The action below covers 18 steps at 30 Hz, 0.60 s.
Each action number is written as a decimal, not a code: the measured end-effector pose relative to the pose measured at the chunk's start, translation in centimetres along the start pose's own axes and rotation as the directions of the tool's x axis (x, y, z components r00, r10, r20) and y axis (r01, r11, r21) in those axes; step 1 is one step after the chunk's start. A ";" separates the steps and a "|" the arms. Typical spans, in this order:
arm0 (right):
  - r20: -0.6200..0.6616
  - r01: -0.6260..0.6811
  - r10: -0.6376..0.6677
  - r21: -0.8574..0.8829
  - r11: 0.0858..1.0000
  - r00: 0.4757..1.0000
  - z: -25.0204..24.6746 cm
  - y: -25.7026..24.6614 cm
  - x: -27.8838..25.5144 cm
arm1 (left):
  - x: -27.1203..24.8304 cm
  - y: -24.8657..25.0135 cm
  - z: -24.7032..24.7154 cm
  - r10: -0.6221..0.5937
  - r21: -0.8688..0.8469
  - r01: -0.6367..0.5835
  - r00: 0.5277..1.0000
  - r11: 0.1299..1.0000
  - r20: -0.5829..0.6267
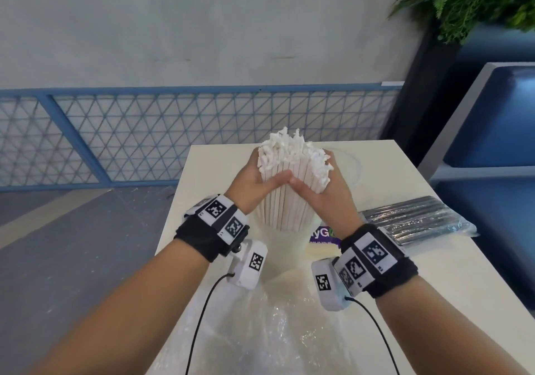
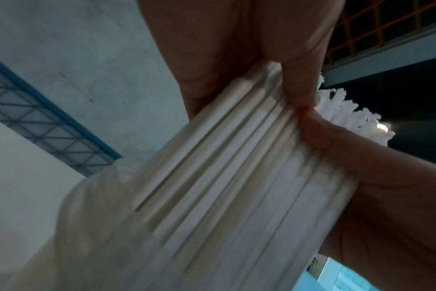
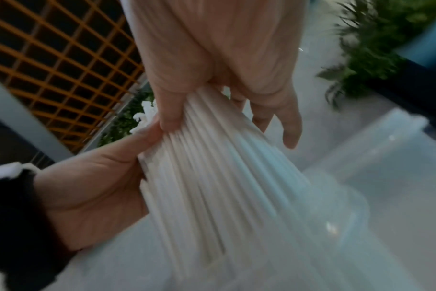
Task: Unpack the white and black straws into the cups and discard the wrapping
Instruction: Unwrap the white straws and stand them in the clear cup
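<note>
I have both hands around the bundle of white straws (image 1: 289,192), which stands upright with its lower ends inside the white cup (image 1: 285,244) near the middle of the worktop (image 1: 434,273). My left hand (image 1: 254,183) curls round the bundle from the left and my right hand (image 1: 324,195) from the right; the thumbs meet at the front of the bundle, tips touching. In the left wrist view the left thumb (image 2: 299,78) presses on the straws and the right thumb (image 2: 316,130) comes in against it. In the right wrist view my right fingers (image 3: 286,122) reach past the far side of the bundle while the left hand (image 3: 95,187) cups it from the other side. The straws fan out above the grip, and their ragged paper tops (image 1: 292,145) stick up above my fingers.

The pack of black straws (image 1: 414,218), in its clear wrapping, lies flat on the worktop to the right of the cup, apart from it. A clear plastic wrapping (image 1: 275,331) lies crumpled on the near part of the worktop, between my forearms. A purple label (image 1: 324,237) shows just right of the cup. Behind the bundle I can make out a clear container (image 1: 351,166); the right wrist view shows it too, blurred.
</note>
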State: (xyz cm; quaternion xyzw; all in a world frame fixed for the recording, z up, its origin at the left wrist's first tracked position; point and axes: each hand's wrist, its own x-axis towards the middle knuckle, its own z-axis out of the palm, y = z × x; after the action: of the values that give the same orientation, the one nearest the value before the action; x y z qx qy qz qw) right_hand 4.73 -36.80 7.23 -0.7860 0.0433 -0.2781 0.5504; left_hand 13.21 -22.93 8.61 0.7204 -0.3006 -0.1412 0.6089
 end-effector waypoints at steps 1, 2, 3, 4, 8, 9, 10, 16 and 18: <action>-0.021 0.011 -0.011 -0.030 0.999 1.000 -0.1 0.0 0.1 | 0.1 -0.1 -0.1 0.012 -0.009 -0.013 1.000 1.000 -0.012; -0.024 0.003 -0.005 -0.079 0.997 1.000 -0.2 -0.1 0.1 | 0.1 -0.5 -0.1 0.017 0.006 -0.017 0.999 1.000 -0.031; -0.001 -0.028 0.028 -0.131 0.991 1.000 -0.4 0.2 0.2 | 0.1 -1.1 -0.2 0.007 0.044 -0.005 0.999 0.999 -0.040; 0.054 -0.074 0.084 -0.163 0.984 0.995 -0.6 0.6 0.1 | 0.0 -1.6 -0.3 -0.027 0.079 0.029 0.999 0.996 -0.029; 0.279 -0.240 0.264 -0.116 0.964 0.923 -0.1 2.9 -0.5 | -0.7 -3.1 0.1 -0.190 0.002 0.191 0.972 0.982 0.142; 0.283 -0.239 0.264 -0.121 0.963 0.922 0.3 3.2 -0.6 | -0.6 -3.4 0.4 -0.210 0.011 0.210 0.969 0.978 0.132; 0.266 -0.224 0.252 -0.130 0.966 0.931 0.7 3.2 -0.7 | -0.6 -3.3 0.7 -0.224 0.027 0.223 0.969 0.975 0.101; 0.127 -0.160 0.160 -0.010 0.987 0.979 1.0 2.2 -1.0 | -0.7 -1.7 1.5 -0.155 0.029 0.156 0.987 0.987 -0.048; 0.174 -0.152 0.151 -0.007 0.988 0.973 0.7 1.9 -0.9 | -1.0 -0.9 1.4 -0.150 0.071 0.152 0.988 0.986 -0.037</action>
State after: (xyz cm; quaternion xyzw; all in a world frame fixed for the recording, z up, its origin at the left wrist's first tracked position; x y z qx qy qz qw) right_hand 4.77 -36.58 5.03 -0.8001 0.0542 -0.1655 0.5740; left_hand 11.86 -23.39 7.27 0.7651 -0.2406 -0.1643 0.5742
